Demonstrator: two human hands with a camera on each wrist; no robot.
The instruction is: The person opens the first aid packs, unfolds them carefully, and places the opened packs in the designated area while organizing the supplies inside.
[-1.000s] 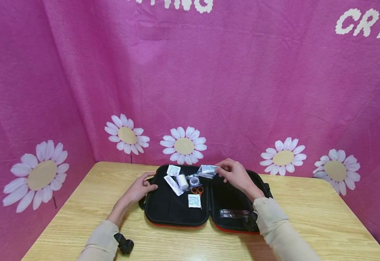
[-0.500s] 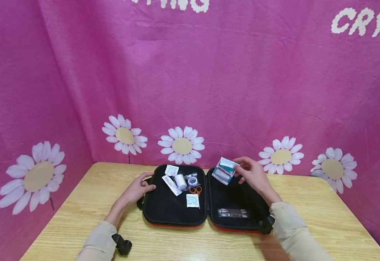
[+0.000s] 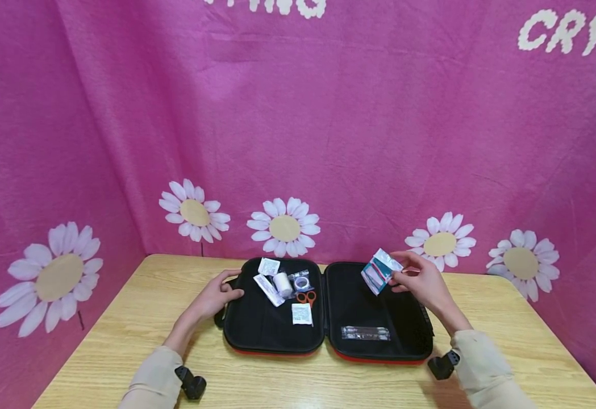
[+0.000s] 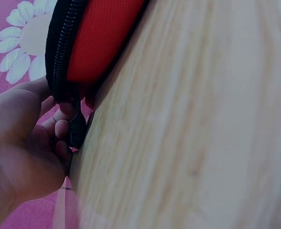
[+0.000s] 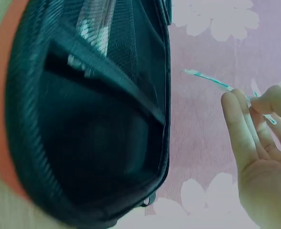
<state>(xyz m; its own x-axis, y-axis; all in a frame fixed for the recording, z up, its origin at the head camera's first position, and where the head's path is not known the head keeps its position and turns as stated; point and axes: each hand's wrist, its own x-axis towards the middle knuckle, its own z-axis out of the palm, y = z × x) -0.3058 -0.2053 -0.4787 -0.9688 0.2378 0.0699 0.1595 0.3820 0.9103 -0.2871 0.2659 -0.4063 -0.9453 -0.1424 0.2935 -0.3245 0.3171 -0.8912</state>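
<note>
A black case [image 3: 272,336] with red outer sides lies open flat on the table. My left hand [image 3: 216,297] grips its left edge, thumb over the zipped rim; in the left wrist view several fingers curl by the black handle [image 4: 77,129]. Above the right half of the case, my right hand [image 3: 422,281] pinches a flat teal-and-white packet [image 3: 376,278] together with a small white sachet [image 3: 388,260]. From the right wrist the teal-and-white packet [image 5: 210,79] appears edge-on, between thumb and fingers. A clear sleeve of thin sticks [image 3: 365,333] lies in the right half.
In the left half lie a white bandage roll [image 3: 282,284], a tape roll [image 3: 301,283], orange-handled scissors [image 3: 306,297], a long white packet [image 3: 269,290] and square sachets [image 3: 301,314]. A pink cloth with daisies [image 3: 284,227] hangs behind the wooden table [image 3: 507,329].
My right hand has carried the teal-and-white packet and sachet rightward from the case's middle, turning them to show the teal face. The left hand keeps its grip on the edge.
</note>
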